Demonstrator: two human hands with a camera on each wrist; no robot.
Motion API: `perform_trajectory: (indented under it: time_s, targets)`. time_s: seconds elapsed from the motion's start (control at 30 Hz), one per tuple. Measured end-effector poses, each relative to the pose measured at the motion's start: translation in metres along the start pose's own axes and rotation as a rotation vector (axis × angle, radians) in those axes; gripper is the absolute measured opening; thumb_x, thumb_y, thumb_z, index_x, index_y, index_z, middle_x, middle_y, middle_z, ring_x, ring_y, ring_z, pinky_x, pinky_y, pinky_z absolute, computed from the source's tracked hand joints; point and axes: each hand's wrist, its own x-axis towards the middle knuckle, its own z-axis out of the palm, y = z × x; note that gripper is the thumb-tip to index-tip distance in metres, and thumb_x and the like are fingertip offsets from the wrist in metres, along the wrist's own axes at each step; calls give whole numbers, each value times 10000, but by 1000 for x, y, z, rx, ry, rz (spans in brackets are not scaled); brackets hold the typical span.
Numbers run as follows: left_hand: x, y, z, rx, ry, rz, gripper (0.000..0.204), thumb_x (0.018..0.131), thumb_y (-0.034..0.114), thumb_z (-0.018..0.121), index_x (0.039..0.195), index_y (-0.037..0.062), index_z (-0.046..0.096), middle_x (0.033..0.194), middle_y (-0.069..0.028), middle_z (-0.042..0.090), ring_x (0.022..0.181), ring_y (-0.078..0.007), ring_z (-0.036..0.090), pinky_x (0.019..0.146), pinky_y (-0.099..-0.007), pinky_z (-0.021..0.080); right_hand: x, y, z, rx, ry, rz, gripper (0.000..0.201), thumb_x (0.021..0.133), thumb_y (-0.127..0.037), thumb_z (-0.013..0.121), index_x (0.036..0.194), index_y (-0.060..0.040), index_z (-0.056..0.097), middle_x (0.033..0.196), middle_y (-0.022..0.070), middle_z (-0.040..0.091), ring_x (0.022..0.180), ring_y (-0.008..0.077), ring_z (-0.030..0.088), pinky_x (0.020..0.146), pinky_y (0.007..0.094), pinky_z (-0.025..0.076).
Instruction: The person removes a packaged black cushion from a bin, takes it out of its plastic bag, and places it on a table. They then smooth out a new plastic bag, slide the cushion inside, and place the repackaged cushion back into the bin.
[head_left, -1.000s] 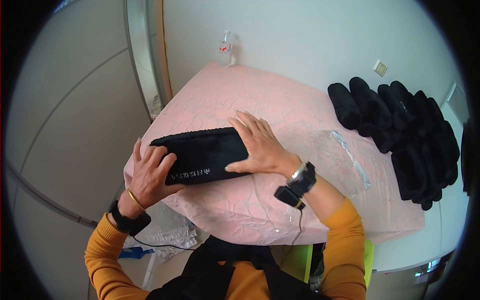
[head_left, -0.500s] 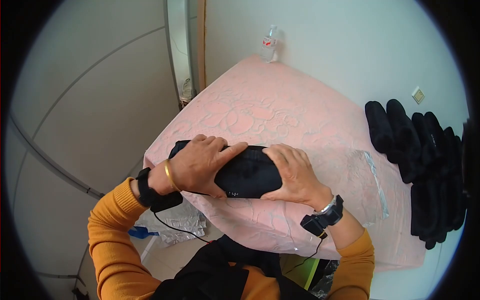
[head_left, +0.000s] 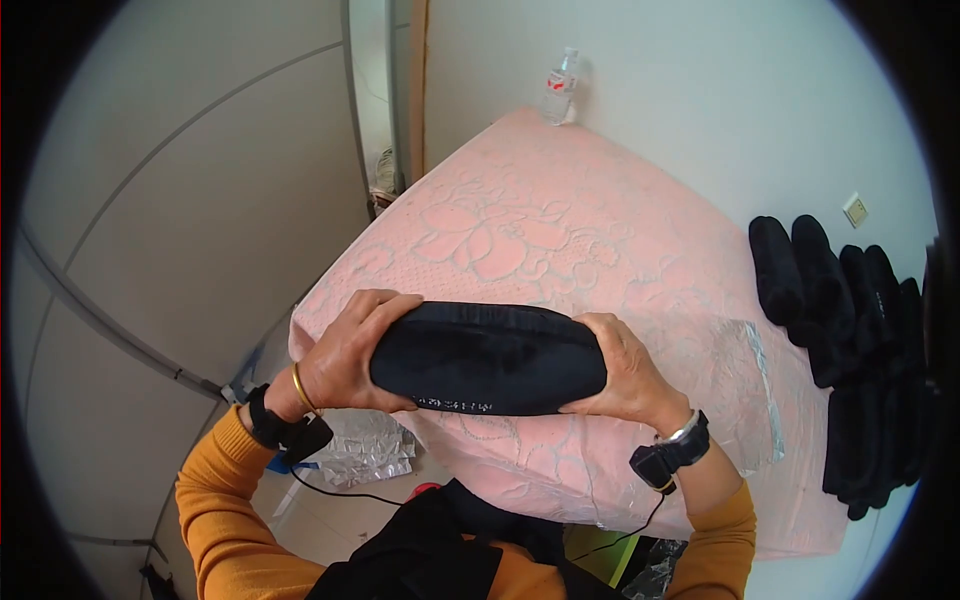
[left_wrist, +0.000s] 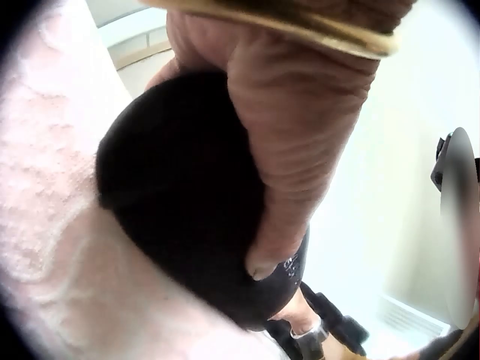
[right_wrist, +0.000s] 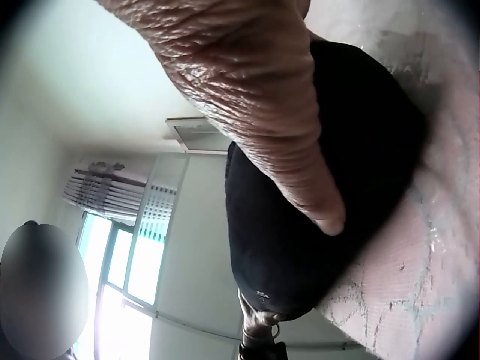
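A black, padded bolster-like cushion (head_left: 488,360) with small white lettering along its near lower edge lies crosswise before me over the pink cover. My left hand (head_left: 345,350) grips its left end, thumb on the near side and fingers round the far side. On the right end, my right hand (head_left: 630,370) holds it the same way. The left wrist view shows the rounded end of the cushion (left_wrist: 180,172) close over the pink cloth, with the thumb pressed on it near the lettering. In the right wrist view the thumb lies across the other end of the cushion (right_wrist: 277,240).
Several similar black cushions (head_left: 830,310) are piled at the right by the wall. A clear bottle (head_left: 561,88) stands at the far corner of the pink-covered surface (head_left: 480,230). Clear plastic (head_left: 720,390) lies right of my hands. Silvery wrapping (head_left: 365,450) is below at the left.
The left hand has gone from over the cushion's top to its left end, and the right hand to its right end. The cushion now looks plumper and rounder. The head view has shifted left.
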Motion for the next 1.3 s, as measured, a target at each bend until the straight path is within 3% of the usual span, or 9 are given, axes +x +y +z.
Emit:
perform_trajectory:
  time_s: [0.33, 0.5, 0.6, 0.7, 0.83, 0.93, 1.07, 1.17, 1.3]
  targets:
    - [-17, -27, 29, -367, 119, -22, 1082, 472, 276, 905, 1372, 18, 364, 1299, -162, 453, 1249, -298, 441, 1074, -397, 334, -1, 19, 7, 69, 172, -48, 844, 567, -215, 883, 1285, -39, 477, 1152, 159, 570, 1064, 338, 585, 925, 369, 473]
    - [-17, -34, 34, -209, 190, -5, 1018, 525, 234, 842, 1392, 25, 350, 1290, -163, 483, 1222, -298, 477, 1068, -369, 355, -40, 21, -9, 151, 357, 77, 721, 651, -230, 850, 1253, -40, 502, 1167, 158, 567, 1058, 285, 583, 914, 352, 475]
    - [-16, -40, 32, -132, 224, -42, 1001, 542, 265, 819, 1396, 31, 353, 1310, -171, 491, 1232, -291, 482, 1069, -366, 357, -80, 14, -32, 47, 344, 535, 658, 691, -220, 828, 1226, -41, 489, 1172, 155, 545, 1058, 252, 556, 867, 355, 482]
    - [-21, -33, 26, -120, 252, -97, 988, 548, 307, 795, 1397, 44, 363, 1312, -177, 495, 1240, -296, 476, 1068, -371, 359, -127, -1, -17, -4, 212, 585, 627, 729, -280, 800, 1198, -30, 468, 1132, 154, 530, 998, 272, 555, 798, 380, 488]
    - [-24, -35, 31, -204, 317, -199, 924, 515, 177, 758, 1365, 72, 409, 1227, -142, 550, 1203, -276, 509, 1053, -342, 371, -158, -27, 16, -257, 270, 381, 669, 746, -407, 747, 1197, -12, 449, 1073, 227, 516, 927, 392, 554, 757, 449, 487]
    - [-29, -59, 46, -204, 341, -183, 914, 511, 193, 746, 1357, 69, 422, 1222, -128, 544, 1192, -272, 507, 1048, -343, 370, -164, -48, 13, -190, 193, 547, 561, 759, -344, 714, 1123, 16, 484, 1079, 260, 503, 962, 408, 548, 769, 475, 484]
    - [-40, -78, 56, -254, 376, -282, 956, 533, 328, 737, 1379, 33, 402, 1269, -118, 499, 1227, -262, 461, 1051, -366, 349, -166, -32, 42, -306, 164, 488, 367, 791, -233, 631, 1013, 40, 524, 1028, 249, 538, 924, 396, 576, 747, 493, 495]
    - [-44, -26, 46, -806, 380, -348, 826, 587, 174, 680, 1349, 11, 405, 1211, -125, 536, 1162, -270, 513, 1042, -365, 373, -162, -31, 38, -428, 100, 506, 219, 784, -138, 562, 919, 34, 546, 955, 227, 577, 862, 384, 603, 703, 491, 508]
    - [-78, -50, 63, -1284, 408, -547, 685, 693, 64, 611, 1346, -11, 417, 1216, -134, 546, 1099, -243, 561, 977, -337, 452, -160, -32, 35, -491, 99, 464, 168, 781, -114, 556, 905, -2, 561, 894, 191, 601, 795, 372, 616, 676, 480, 514]
